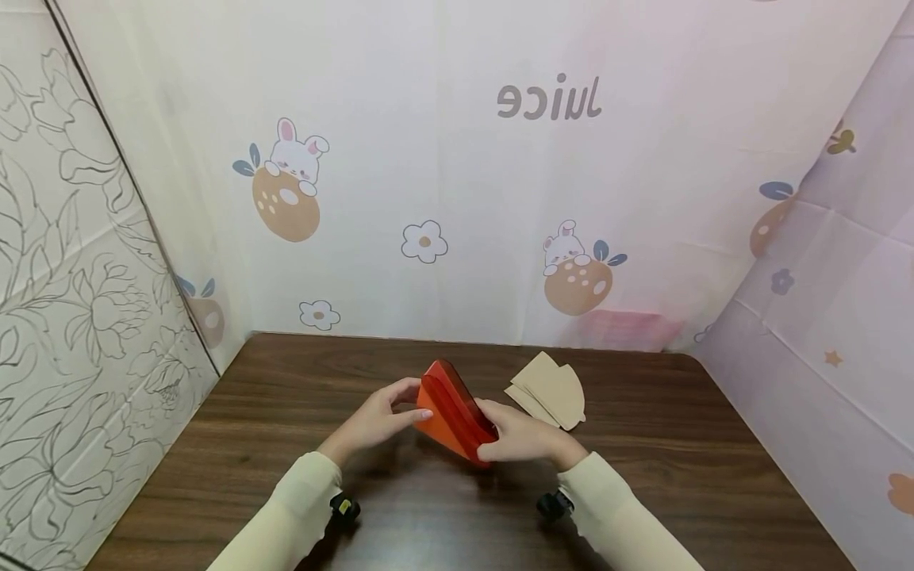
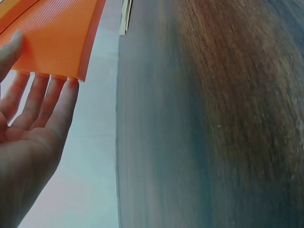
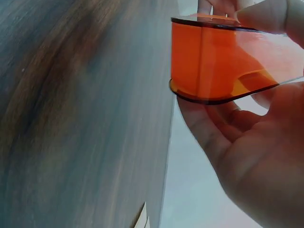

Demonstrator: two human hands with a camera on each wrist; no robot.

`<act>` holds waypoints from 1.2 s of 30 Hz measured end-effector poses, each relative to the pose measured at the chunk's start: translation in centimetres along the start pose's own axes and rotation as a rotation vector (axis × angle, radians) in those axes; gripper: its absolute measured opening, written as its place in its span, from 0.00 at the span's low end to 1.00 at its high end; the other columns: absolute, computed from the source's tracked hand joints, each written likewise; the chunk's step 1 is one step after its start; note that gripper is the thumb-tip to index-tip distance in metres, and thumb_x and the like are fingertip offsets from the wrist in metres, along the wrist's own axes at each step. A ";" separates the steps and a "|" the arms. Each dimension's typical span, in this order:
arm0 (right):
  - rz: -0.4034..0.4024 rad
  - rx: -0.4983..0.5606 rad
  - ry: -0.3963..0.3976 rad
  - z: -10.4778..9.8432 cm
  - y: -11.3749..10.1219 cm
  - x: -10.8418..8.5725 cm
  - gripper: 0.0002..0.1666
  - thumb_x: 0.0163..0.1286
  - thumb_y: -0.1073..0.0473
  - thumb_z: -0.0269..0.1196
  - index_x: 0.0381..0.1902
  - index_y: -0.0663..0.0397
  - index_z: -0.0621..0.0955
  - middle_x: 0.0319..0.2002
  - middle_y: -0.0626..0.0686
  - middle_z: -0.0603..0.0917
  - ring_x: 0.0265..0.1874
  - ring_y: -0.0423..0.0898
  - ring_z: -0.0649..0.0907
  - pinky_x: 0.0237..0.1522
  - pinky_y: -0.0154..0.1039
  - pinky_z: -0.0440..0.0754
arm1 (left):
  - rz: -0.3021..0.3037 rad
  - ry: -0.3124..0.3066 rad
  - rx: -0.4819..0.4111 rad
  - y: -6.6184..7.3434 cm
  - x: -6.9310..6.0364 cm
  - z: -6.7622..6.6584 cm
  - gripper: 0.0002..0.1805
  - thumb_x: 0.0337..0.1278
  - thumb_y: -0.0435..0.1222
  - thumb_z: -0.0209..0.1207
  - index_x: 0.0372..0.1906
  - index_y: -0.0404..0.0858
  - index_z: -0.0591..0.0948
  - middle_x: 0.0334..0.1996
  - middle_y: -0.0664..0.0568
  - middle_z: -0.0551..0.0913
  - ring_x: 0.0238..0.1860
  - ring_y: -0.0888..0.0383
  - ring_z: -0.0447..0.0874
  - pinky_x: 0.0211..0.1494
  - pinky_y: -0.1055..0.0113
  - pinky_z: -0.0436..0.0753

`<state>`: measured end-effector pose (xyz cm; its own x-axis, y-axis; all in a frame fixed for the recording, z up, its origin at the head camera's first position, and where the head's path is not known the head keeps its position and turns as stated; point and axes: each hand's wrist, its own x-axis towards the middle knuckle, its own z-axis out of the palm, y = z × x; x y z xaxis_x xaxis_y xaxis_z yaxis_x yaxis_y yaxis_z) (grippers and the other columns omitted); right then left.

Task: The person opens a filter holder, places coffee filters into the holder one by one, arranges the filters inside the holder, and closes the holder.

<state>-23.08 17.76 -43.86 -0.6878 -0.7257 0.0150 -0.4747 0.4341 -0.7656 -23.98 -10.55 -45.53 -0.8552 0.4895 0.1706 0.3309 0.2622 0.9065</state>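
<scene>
A see-through orange plastic coffee filter holder (image 1: 446,416) is tilted above the middle of the table between both hands. My left hand (image 1: 378,416) pinches its left end; in the left wrist view the thumb lies over the ribbed orange face of the holder (image 2: 59,42) and the fingers are at its lower edge. With my right hand (image 1: 524,436) I grip the other end, where the right wrist view shows the rounded, dark-rimmed end of the holder (image 3: 204,61) between thumb and fingers. Brown paper coffee filters (image 1: 557,392) lie just beyond the right hand.
The dark wood-grain table (image 1: 286,444) reaches back to a printed white curtain (image 1: 428,159). Patterned curtains also hang at the left and right sides. A small black device (image 1: 345,509) sits at the left wrist, another black device (image 1: 554,506) at the right.
</scene>
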 end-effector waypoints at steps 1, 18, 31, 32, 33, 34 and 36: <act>-0.002 -0.003 0.004 0.0 0.0 -0.1 0.25 0.59 0.63 0.62 0.55 0.43 0.73 0.42 0.43 0.81 0.40 0.43 0.80 0.43 0.41 0.81 | 0.000 0.001 -0.004 0.4 -0.1 0.0 0.24 0.63 0.35 0.66 0.63 0.42 0.77 0.53 0.53 0.84 0.56 0.50 0.80 0.62 0.45 0.75; 0.050 0.083 0.015 -0.3 0.3 -0.9 0.27 0.61 0.64 0.61 0.58 0.44 0.73 0.45 0.45 0.81 0.42 0.47 0.81 0.45 0.43 0.81 | 0.000 0.015 -0.014 0.6 -0.4 0.3 0.23 0.61 0.35 0.68 0.61 0.43 0.77 0.51 0.53 0.84 0.54 0.51 0.80 0.60 0.44 0.75; 0.083 0.144 0.076 -0.4 0.7 -1.5 0.27 0.63 0.64 0.65 0.59 0.51 0.73 0.46 0.51 0.80 0.46 0.49 0.80 0.48 0.42 0.81 | -0.008 0.039 -0.043 0.1 -1.1 0.6 0.22 0.57 0.41 0.72 0.56 0.47 0.79 0.48 0.56 0.84 0.50 0.54 0.81 0.53 0.60 0.81; 0.078 0.137 0.078 -0.4 0.8 -1.6 0.26 0.63 0.64 0.65 0.59 0.52 0.73 0.46 0.51 0.81 0.46 0.49 0.80 0.48 0.41 0.81 | -0.011 0.040 -0.051 0.2 -1.1 0.6 0.22 0.57 0.41 0.72 0.56 0.46 0.79 0.48 0.55 0.84 0.50 0.54 0.81 0.53 0.61 0.81; 0.075 0.136 0.079 -0.5 0.8 -1.6 0.26 0.63 0.64 0.65 0.59 0.52 0.73 0.46 0.51 0.81 0.46 0.49 0.80 0.48 0.41 0.81 | -0.011 0.040 -0.058 0.2 -1.2 0.7 0.22 0.57 0.41 0.72 0.56 0.46 0.79 0.48 0.55 0.84 0.50 0.54 0.81 0.52 0.61 0.81; 0.073 0.137 0.081 -0.5 0.9 -1.7 0.26 0.63 0.64 0.65 0.59 0.53 0.73 0.46 0.51 0.81 0.46 0.48 0.80 0.48 0.41 0.81 | -0.015 0.041 -0.066 0.3 -1.2 0.8 0.22 0.57 0.40 0.72 0.56 0.46 0.79 0.48 0.55 0.84 0.50 0.53 0.81 0.52 0.62 0.82; 0.071 0.146 0.083 -0.5 0.9 -1.8 0.25 0.64 0.64 0.66 0.58 0.54 0.74 0.46 0.51 0.81 0.47 0.48 0.80 0.49 0.41 0.81 | -0.017 0.045 -0.076 0.3 -1.3 0.9 0.22 0.57 0.40 0.72 0.55 0.45 0.79 0.48 0.54 0.84 0.50 0.53 0.81 0.51 0.64 0.82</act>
<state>-22.55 19.72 -44.28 -0.7623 -0.6472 0.0063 -0.3432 0.3960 -0.8517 -22.43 -10.38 -45.84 -0.8779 0.4473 0.1708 0.2867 0.2054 0.9358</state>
